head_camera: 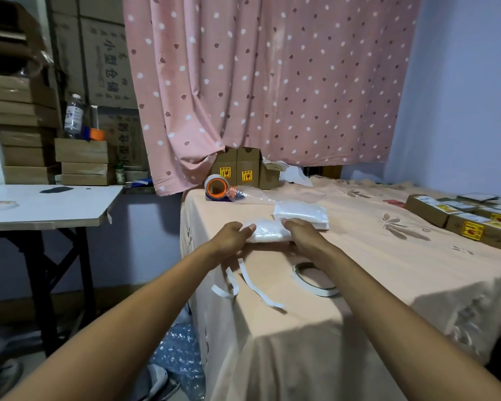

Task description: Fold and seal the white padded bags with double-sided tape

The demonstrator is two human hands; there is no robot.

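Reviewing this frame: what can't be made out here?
- Head view: near edge of the padded bag, covered by the left hand and right hand holding it; sealed or not is unclear.
- Head view: labels on the brown boxes, too small; the row is cut by the right edge.
- Head view: loose white strips, tape or peeled backing, too small to tell.

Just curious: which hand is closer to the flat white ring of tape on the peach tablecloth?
Right. The right hand grips the white padded bag just beyond the flat white ring of tape; the left hand holds its other end, farther left.
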